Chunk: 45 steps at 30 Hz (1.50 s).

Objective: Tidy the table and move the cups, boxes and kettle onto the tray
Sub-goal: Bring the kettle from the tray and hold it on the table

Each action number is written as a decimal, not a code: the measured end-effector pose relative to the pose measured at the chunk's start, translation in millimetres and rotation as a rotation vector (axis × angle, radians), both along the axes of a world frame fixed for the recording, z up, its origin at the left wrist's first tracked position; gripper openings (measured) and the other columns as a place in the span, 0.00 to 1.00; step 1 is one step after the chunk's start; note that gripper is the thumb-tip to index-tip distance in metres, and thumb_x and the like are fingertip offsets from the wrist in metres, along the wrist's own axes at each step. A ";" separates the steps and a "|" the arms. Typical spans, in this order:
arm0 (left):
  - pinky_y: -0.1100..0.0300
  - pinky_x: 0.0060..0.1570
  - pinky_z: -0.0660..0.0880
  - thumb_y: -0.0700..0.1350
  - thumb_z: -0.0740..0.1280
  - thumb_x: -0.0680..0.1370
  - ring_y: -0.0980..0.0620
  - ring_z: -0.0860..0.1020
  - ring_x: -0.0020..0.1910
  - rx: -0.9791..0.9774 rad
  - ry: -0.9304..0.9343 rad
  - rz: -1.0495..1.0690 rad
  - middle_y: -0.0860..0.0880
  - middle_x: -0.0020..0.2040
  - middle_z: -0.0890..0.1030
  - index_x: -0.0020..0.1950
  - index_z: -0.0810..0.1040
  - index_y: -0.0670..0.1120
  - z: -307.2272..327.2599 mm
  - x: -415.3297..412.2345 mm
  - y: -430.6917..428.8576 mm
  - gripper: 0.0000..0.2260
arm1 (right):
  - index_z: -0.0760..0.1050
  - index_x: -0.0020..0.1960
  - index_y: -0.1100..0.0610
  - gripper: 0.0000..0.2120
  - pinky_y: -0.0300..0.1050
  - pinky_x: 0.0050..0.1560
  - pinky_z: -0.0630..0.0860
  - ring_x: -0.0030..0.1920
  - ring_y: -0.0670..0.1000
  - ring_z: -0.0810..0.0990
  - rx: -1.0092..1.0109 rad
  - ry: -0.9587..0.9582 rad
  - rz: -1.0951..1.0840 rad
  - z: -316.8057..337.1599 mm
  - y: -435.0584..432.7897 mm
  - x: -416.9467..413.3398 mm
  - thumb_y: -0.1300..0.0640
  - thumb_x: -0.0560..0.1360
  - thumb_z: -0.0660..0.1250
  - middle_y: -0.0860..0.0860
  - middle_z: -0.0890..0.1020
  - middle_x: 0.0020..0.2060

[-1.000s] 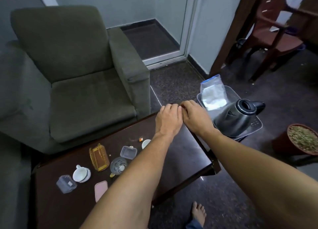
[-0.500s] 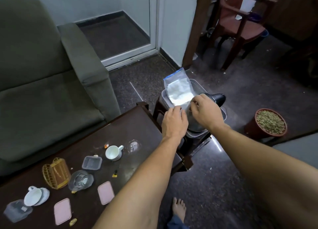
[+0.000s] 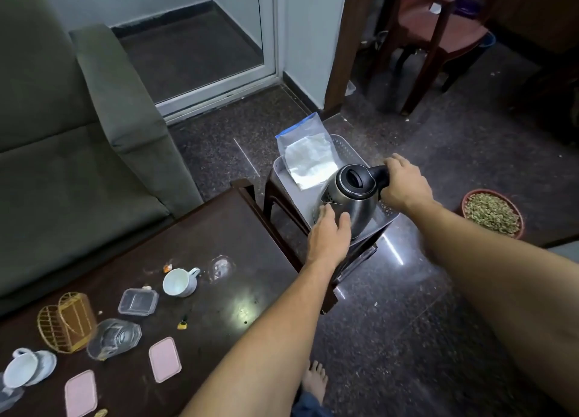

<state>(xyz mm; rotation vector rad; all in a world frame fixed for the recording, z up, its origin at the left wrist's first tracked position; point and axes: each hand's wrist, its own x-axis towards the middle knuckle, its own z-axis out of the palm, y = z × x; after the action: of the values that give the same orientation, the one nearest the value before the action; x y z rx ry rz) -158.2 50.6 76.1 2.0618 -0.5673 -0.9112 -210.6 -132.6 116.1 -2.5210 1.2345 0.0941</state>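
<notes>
The kettle (image 3: 351, 197) is at the near end of the grey tray (image 3: 346, 144), which rests on a dark stool (image 3: 272, 194) just beside the right edge of the surface (image 3: 219, 228). The right hand (image 3: 404, 184) grasps the black handle. The left hand (image 3: 329, 238) lies released, with straight fingers flat against the steel body. Whether the base sits fully down cannot be told.

A clear bag (image 3: 308, 159) of white powder fills the far end of the tray and touches the kettle.

These things remain on the surface:
- a white cup (image 3: 178, 283)
- a clear box (image 3: 138, 302)
- a glass (image 3: 112, 338) on its side
- a wire basket (image 3: 67, 321)
- two pink lids (image 3: 164, 358)
- a second cup on a saucer (image 3: 22, 369) at the left edge

Small crumbs lie among them.

An armchair (image 3: 78, 150) stands close along the far side of the surface. Bare floor lies right of the stool, up to a brown pot (image 3: 492, 213) of pebbles. A red chair (image 3: 438, 31) stands well beyond.
</notes>
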 end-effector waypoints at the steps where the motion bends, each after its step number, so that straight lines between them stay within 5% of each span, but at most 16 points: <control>1: 0.52 0.80 0.53 0.55 0.54 0.86 0.46 0.55 0.84 -0.007 0.021 0.005 0.48 0.85 0.54 0.85 0.53 0.45 -3.3 -1.2 -4.2 0.29 | 0.69 0.71 0.58 0.26 0.61 0.69 0.71 0.74 0.62 0.66 0.013 0.022 0.016 -3.7 -4.5 0.7 0.62 0.73 0.67 0.55 0.66 0.77; 6: 0.58 0.79 0.48 0.53 0.53 0.87 0.51 0.49 0.84 -0.057 0.076 0.073 0.49 0.86 0.48 0.85 0.49 0.46 -16.1 -13.4 -16.7 0.29 | 0.69 0.72 0.56 0.27 0.62 0.64 0.73 0.70 0.65 0.69 0.048 0.047 0.034 -18.6 -15.8 1.0 0.61 0.74 0.68 0.56 0.69 0.73; 21: 0.61 0.79 0.47 0.42 0.52 0.84 0.54 0.51 0.84 -0.070 0.081 0.160 0.53 0.85 0.50 0.85 0.50 0.48 -22.2 29.5 -34.4 0.28 | 0.78 0.64 0.54 0.25 0.58 0.60 0.72 0.60 0.62 0.71 -0.127 -0.002 0.138 -38.2 -27.8 -16.5 0.42 0.74 0.75 0.57 0.75 0.57; 28: 0.60 0.72 0.56 0.45 0.52 0.82 0.51 0.61 0.81 -0.096 0.149 0.226 0.59 0.84 0.58 0.84 0.53 0.59 -26.0 42.6 -40.1 0.30 | 0.77 0.52 0.52 0.25 0.48 0.51 0.67 0.54 0.53 0.70 0.049 -0.188 0.061 -56.8 -29.9 -21.3 0.37 0.66 0.79 0.49 0.72 0.48; 34: 0.59 0.75 0.57 0.44 0.52 0.78 0.52 0.63 0.80 -0.127 0.191 0.268 0.59 0.82 0.63 0.82 0.59 0.62 -31.3 50.3 -46.5 0.32 | 0.75 0.39 0.50 0.22 0.44 0.34 0.68 0.35 0.45 0.76 0.244 -0.261 -0.075 -66.3 -26.8 -21.5 0.36 0.62 0.81 0.45 0.77 0.34; 39: 0.61 0.74 0.58 0.42 0.52 0.77 0.53 0.64 0.79 -0.139 0.195 0.277 0.61 0.80 0.65 0.81 0.61 0.62 -36.1 53.5 -46.4 0.33 | 0.85 0.46 0.55 0.13 0.35 0.36 0.77 0.38 0.42 0.84 0.633 -0.417 -0.172 -76.3 -18.2 -24.8 0.47 0.68 0.80 0.46 0.86 0.37; 42: 0.57 0.75 0.63 0.42 0.52 0.77 0.51 0.68 0.77 -0.132 0.183 0.274 0.59 0.79 0.68 0.81 0.61 0.64 -38.3 54.6 -46.0 0.32 | 0.82 0.40 0.58 0.04 0.31 0.31 0.74 0.30 0.41 0.82 0.673 -0.366 -0.177 -76.8 -22.7 -20.4 0.60 0.68 0.77 0.47 0.84 0.29; 45: 0.61 0.71 0.60 0.41 0.51 0.78 0.50 0.66 0.79 -0.132 0.180 0.278 0.57 0.80 0.67 0.82 0.61 0.62 -40.8 53.9 -47.5 0.32 | 0.80 0.35 0.58 0.05 0.32 0.27 0.73 0.25 0.43 0.79 0.701 -0.273 -0.178 -74.8 -26.1 -13.2 0.61 0.66 0.76 0.50 0.83 0.25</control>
<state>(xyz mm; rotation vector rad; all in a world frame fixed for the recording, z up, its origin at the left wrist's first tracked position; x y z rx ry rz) -104.3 3.1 35.3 1.8599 -0.2309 -0.8582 -223.8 -158.7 41.3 -1.7533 1.0682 0.1119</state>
